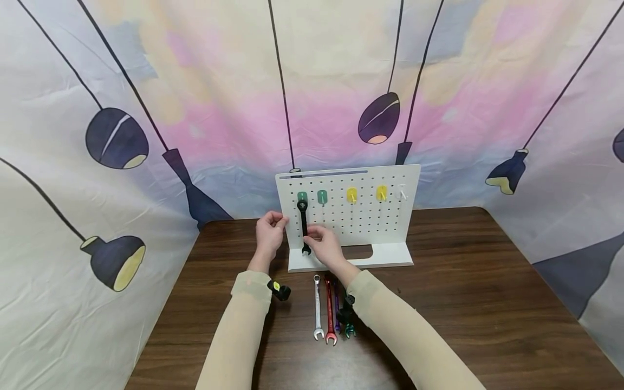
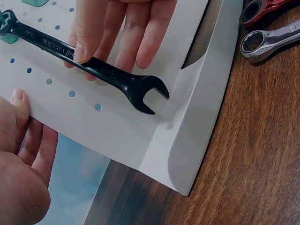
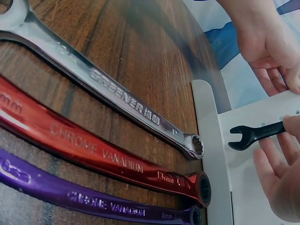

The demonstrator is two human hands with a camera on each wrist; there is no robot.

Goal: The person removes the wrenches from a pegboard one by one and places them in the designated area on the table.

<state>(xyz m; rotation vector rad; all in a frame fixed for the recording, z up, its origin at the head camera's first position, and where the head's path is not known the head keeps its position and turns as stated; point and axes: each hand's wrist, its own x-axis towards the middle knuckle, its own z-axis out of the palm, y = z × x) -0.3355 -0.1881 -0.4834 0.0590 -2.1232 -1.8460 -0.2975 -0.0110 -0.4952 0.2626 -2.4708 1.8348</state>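
Note:
A black combination wrench (image 1: 304,222) hangs upright against the white pegboard (image 1: 397,227), its ring end at the leftmost green hook (image 1: 302,194) and its open jaw pointing down. My right hand (image 1: 325,248) pinches its shank between thumb and fingers, as the left wrist view shows. At the board's left edge, my left hand (image 1: 270,235) grips the panel, thumb on the front and fingers behind. Whether the ring sits fully on the hook is hard to tell in the left wrist view, where it is cut off.
In front of the board lie a silver wrench (image 1: 318,309), a red wrench (image 1: 329,314), a purple wrench (image 3: 93,199) and a green wrench (image 1: 350,330), partly under my right wrist. Another green hook (image 1: 322,197), two yellow hooks (image 1: 352,195) and a white hook (image 1: 402,192) line the board.

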